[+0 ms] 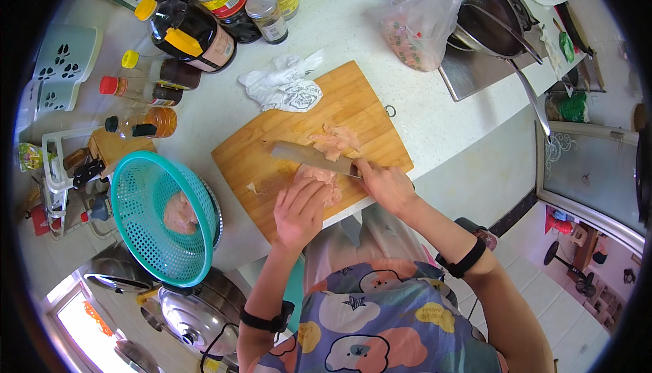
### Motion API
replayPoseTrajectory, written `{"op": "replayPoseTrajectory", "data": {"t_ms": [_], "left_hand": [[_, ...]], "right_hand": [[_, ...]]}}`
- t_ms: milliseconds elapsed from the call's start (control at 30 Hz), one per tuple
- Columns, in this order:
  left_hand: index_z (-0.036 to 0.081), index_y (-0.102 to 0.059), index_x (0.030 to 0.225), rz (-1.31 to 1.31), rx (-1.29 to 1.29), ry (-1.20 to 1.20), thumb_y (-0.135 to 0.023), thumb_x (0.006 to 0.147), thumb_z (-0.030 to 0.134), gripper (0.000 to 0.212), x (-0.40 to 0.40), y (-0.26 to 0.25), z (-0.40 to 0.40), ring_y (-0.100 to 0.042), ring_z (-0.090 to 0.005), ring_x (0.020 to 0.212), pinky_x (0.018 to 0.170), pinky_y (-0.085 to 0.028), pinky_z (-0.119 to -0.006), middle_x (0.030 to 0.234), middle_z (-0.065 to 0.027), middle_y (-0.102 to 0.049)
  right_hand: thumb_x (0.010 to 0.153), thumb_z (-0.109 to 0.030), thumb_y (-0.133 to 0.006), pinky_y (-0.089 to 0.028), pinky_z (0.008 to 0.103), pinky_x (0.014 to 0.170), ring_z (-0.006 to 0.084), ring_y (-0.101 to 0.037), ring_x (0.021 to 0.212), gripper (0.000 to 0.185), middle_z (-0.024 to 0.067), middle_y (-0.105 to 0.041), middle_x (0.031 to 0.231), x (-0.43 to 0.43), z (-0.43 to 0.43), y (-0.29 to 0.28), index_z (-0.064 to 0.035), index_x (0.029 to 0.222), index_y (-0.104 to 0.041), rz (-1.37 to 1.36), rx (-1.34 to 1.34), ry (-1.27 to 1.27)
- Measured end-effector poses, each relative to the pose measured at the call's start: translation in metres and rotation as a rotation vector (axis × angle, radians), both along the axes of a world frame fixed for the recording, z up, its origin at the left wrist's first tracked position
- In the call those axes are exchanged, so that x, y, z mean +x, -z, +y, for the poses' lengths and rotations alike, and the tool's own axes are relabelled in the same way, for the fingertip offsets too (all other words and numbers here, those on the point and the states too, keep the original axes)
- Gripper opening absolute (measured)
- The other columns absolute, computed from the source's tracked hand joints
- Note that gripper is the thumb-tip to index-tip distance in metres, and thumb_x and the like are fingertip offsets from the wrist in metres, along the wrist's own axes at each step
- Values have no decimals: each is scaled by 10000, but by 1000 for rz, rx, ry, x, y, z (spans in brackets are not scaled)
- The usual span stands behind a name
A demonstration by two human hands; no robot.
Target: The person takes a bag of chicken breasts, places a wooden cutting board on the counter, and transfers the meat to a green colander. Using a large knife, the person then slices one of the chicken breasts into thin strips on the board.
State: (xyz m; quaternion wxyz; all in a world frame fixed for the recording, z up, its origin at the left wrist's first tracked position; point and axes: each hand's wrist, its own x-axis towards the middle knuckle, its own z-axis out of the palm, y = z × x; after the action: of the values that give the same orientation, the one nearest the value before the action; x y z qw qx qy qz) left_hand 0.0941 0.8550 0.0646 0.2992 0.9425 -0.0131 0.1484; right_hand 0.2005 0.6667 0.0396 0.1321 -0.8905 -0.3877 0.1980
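My right hand (383, 184) is closed around the handle of a cleaver (310, 157), whose broad blade lies over a wooden cutting board (244, 159) with its tip towards the left. My left hand (300, 212) rests on a piece of raw meat (322, 182), seemingly chicken, just on the near side of the blade; the fingers partly cover it. Beyond the blade lie thin slices of raw meat (335, 141). A small pale scrap (253, 188) is at the board's left. Another raw piece (180, 213) sits in a turquoise plastic colander (153, 169) left of the board.
A crumpled white cloth or paper (285, 85) touches the board's far edge. Sauce bottles (193, 36) and a jar (267, 19) line the back left. At the back right, a plastic bag (423, 21) stands beside a wok (489, 21). A knife block (119, 151) is behind the colander.
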Motion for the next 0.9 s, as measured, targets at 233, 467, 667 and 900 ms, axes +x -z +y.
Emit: {"op": "replayPoseTrajectory", "data": {"t_ms": [233,467,667,900], "left_hand": [[43,-674,1018,434,-91,245,-528,819,30,247,46,-6,14,-607,-268,1012,910,-441,-394,1051,-82,-667],[21,-661,995,267,-147,-8,-507,864,41,204,62,-8,14,-591,-278,1056,946,-443,-374,1117,-127,-641],[32,-664,1010,49,-101,-304,-635,821,30,191,10,15,30,-608,-306,963,840,-505,-385,1052,-124,-640],[45,-658,984,79,35,-26,-705,791,93,205,-14,67,2,-557,-341,1034,869,-485,-413,1077,-115,-606]], "right_hand": [[835,-176,-573,-506,346,451,230,-653,581,242,69,-579,719,-4,-9,10,-61,1025,-477,-266,68,-146],[850,-164,-553,-521,380,492,265,-665,650,229,104,-612,782,-7,-18,-2,-67,1045,-482,-93,67,-89],[898,-187,-558,-524,434,548,354,-631,611,248,161,-646,820,-23,-41,-17,-106,1116,-474,271,43,261],[905,-176,-549,-514,429,517,333,-637,594,272,135,-638,777,-47,-35,-35,-102,1150,-455,163,-61,98]]}}
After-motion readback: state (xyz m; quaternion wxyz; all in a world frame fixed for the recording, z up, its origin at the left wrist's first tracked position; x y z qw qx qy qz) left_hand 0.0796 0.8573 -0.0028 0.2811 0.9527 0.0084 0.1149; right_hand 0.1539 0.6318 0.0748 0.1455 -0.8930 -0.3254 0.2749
